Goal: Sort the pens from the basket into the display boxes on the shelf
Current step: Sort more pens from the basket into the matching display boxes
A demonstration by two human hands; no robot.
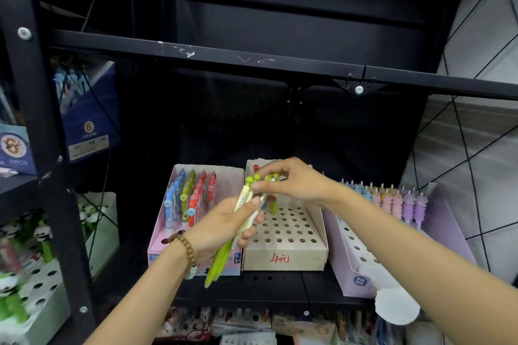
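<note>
We see our left hand [221, 223] curled round a bunch of green click pens with pale barrels [220, 260], while our right hand [297, 185] pinches the top of one. Below, on the black metal shelf [280, 288], the beige cardboard box drilled with holes [286, 258] is nearly empty, so most sorting seems left; the pink box [157, 244] beside it is part filled. Red handwriting on the beige box reads "4元". The basket is out of view.

Display boxes on the black metal shelf [252, 290]: three.
- One pink cardboard box [156, 245].
- One tan perforated cardboard box [283, 260].
- One lilac cardboard box [350, 277].

Pen rows [196, 196] in the pink box: four.

Hands: two, left hand [221, 228] and right hand [293, 180].

Green-barrelled pens [220, 262] held: several, count indeterminate.

Wooden bead bracelet [187, 246]: one.
</note>
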